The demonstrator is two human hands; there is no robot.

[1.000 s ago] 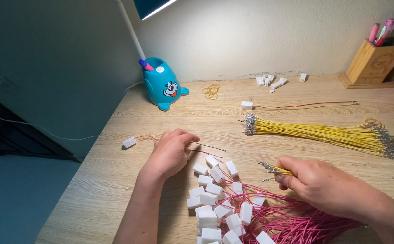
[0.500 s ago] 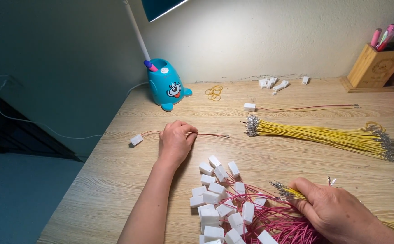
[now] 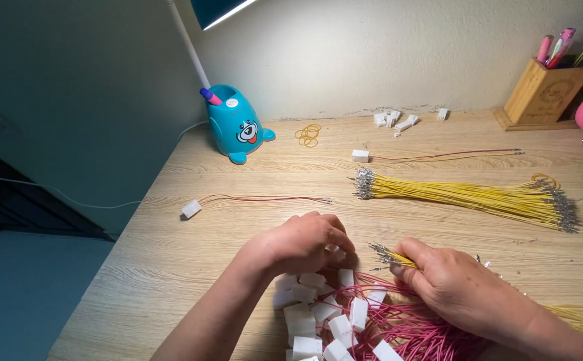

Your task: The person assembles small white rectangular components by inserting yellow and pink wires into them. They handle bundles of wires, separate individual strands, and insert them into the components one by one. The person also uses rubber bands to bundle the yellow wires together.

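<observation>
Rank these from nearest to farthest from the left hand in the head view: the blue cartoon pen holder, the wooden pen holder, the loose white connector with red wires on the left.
From the left hand:
1. Loose white connector with red wires, up and to its left.
2. Blue cartoon pen holder, farther back, near the wall.
3. Wooden pen holder, far back right corner.

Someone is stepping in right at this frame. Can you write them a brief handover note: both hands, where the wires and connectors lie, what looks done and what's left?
Left hand: over the pile of white connectors on pink wires, fingers curled, contents hidden.
Right hand: gripping a small bunch of yellow wires.
Large yellow bundle lies on the desk beyond the hands.
Done, apparently: two connectors with wires laid aside, one at left, one farther back.
Left: most of the pile.
</observation>
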